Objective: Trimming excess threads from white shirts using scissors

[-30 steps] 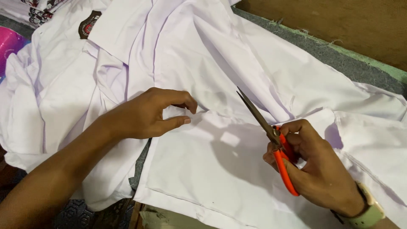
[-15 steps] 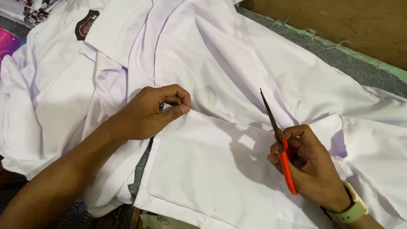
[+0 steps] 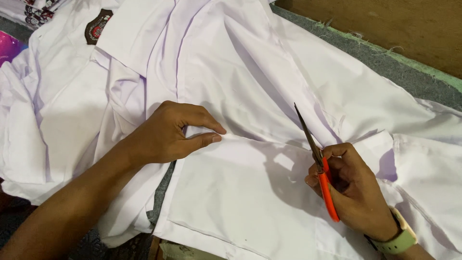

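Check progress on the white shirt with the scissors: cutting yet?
Done: white shirt is spread on the grey table. In hand: left hand pinches a fold of cloth; right hand grips orange-handled scissors, blades closed, tip raised. Left: no cut visible.

Flat white shirt between hands open; scissors blades bar right side.

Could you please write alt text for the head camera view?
A left hand pinches a fold of white cotton shirt fabric while the right hand holds orange-handled scissors, blades closed and pointing up. A dark embroidered badge sits top left.
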